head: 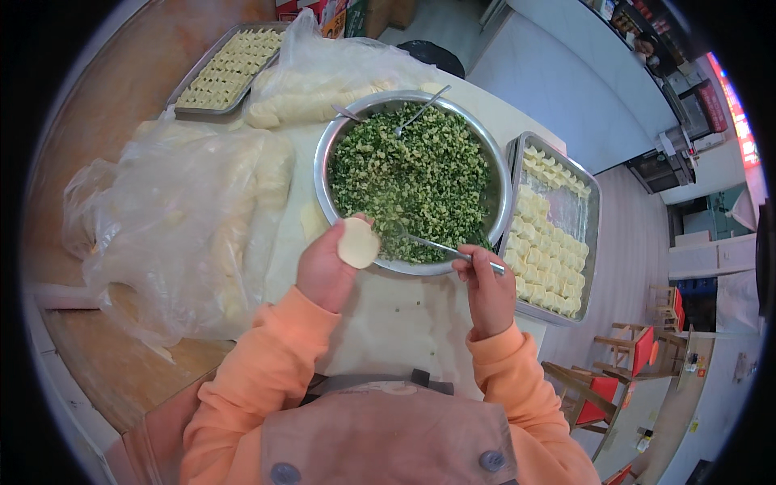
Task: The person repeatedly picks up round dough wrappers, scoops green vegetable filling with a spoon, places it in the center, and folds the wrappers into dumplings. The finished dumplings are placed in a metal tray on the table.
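Observation:
My left hand [327, 267] holds a round dumpling wrapper [358, 244] at the near left rim of a large steel bowl [323, 176]. A chopped green filling [412, 170] fills much of the bowl. My right hand [490, 291] grips the handle of a metal spoon [451, 250] whose head is down in the filling, near the wrapper. The wrapper shows no filling on its visible face. Another metal spoon [422, 110] rests in the filling at the far side, and a second metal handle [347, 113] leans on the far left rim.
Right of the bowl, a metal tray [591, 242] holds rows of folded dumplings [545, 254]. Plastic bags of wrappers [194, 212] lie to the left and behind [345, 66]. Another dumpling tray [227, 70] stands far left. Red-seated chairs [597, 400] stand beyond the white table [388, 333].

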Demonstrator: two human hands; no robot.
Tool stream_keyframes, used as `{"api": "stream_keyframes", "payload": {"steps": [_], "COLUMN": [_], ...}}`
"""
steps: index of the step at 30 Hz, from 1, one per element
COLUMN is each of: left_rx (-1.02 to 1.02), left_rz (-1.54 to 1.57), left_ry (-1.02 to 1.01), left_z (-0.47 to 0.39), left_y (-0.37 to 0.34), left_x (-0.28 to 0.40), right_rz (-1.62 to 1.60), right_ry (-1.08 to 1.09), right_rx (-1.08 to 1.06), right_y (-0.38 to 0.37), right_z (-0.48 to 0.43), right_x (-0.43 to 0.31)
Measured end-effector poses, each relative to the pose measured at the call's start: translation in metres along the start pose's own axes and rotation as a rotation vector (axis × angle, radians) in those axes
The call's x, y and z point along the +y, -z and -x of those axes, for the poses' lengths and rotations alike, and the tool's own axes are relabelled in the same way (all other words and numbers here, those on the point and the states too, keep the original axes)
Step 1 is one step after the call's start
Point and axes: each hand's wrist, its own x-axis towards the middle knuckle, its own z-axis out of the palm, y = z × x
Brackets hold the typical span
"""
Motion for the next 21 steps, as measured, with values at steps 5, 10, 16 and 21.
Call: {"api": "stream_keyframes", "payload": {"steps": [5,10,16,21], "left_rx": [0.031,0.169,0.08,-0.025], "left_rz": [0.147,0.137,0.17,0.112], "left_ry": [0.05,0.017,-0.056,-0.178], "left_z": [-0.012,-0.011,-0.003,0.018], "left_y": [-0.031,-0.045,-0.018,0.024], "left_x": [-0.024,-0.027,-0.01,-0.003], "right_rz": [0.658,0.934,0.868,0.776], "right_ry": [0.8,1.016,1.006,0.653], "right_rx": [-0.13,-0.245,-0.123,-0.115], "right_y": [0.002,0.003,0.012,0.006], "right_z": [0.02,0.04,0.043,0.014], "right_x": [0.002,0.024,0.015,0.009]}}
